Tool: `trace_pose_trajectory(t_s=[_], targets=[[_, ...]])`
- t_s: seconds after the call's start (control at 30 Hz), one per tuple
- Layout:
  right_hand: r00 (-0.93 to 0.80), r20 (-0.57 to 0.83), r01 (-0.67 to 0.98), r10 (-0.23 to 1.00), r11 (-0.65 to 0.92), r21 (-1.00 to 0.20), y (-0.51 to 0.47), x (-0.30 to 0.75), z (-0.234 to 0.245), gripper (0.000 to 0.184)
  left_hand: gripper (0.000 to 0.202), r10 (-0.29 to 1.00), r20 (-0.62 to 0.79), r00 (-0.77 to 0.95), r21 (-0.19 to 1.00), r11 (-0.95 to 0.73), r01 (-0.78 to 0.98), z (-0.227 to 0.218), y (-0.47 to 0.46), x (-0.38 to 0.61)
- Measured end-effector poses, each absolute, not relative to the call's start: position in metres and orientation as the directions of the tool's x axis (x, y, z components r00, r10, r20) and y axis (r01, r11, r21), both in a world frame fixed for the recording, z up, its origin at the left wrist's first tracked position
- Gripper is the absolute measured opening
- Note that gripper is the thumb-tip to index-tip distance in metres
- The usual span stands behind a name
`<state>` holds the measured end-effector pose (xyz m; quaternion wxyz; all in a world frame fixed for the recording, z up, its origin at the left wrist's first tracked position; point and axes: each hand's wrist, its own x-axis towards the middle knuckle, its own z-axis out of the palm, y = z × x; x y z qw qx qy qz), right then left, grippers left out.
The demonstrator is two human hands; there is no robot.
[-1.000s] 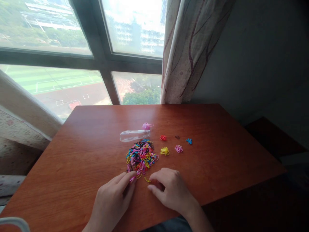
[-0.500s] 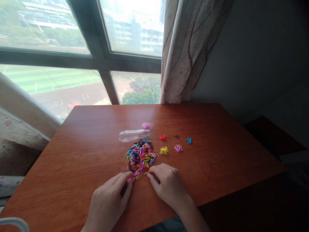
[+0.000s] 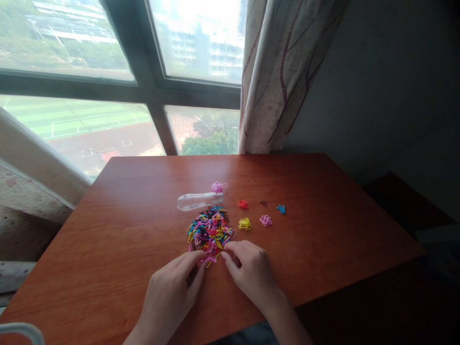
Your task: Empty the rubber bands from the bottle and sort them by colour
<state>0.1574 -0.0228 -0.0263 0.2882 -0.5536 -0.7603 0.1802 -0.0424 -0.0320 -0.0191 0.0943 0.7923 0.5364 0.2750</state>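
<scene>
A heap of small rubber bands in mixed colours lies on a red-brown wooden table. My left hand rests at the heap's near edge, fingers curled, fingertips on bands there. My right hand lies beside it, fingers bent and touching the heap's near right edge. What either hand pinches is too small to make out. Beyond the heap sit small sorted clusters: red, yellow, pink, blue and a dark one.
A clear plastic bottle lies on its side behind the heap, its pink cap beside it. A window and a patterned curtain stand behind the table. A white curved rim shows at the bottom left corner.
Both hands have slid forward to the near edge of the heap and come closer together. The loose yellow and pink bands in front of the heap are now under the fingers.
</scene>
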Motion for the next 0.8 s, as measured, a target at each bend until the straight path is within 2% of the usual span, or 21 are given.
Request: trace_pose_trajectory(t_s=[0.13, 0.3, 0.5, 0.8], targets=[[-0.21, 0.257, 0.706, 0.943, 0.328, -0.627, -0.026, 0.16, -0.025, 0.01, 0.015, 0.926, 0.26, 0.273, 0.536, -0.374, 0.757, -0.019, -0.027, -0.037], [-0.316, 0.244, 0.646, 0.917, 0.396, -0.653, -0.027, 0.16, -0.019, 0.016, 0.013, 0.933, 0.226, 0.28, 0.597, -0.359, 0.717, -0.02, -0.025, -0.032], [-0.354, 0.233, 0.663, 0.906, 0.419, -0.62, -0.025, 0.159, -0.02, 0.013, 0.014, 0.926, 0.188, 0.328, 0.62, -0.371, 0.691, -0.02, -0.024, -0.029], [-0.323, 0.223, 0.675, 0.92, 0.389, -0.627, -0.025, 0.159, -0.023, 0.011, 0.012, 0.935, 0.201, 0.293, 0.655, -0.351, 0.669, -0.02, -0.026, -0.033]])
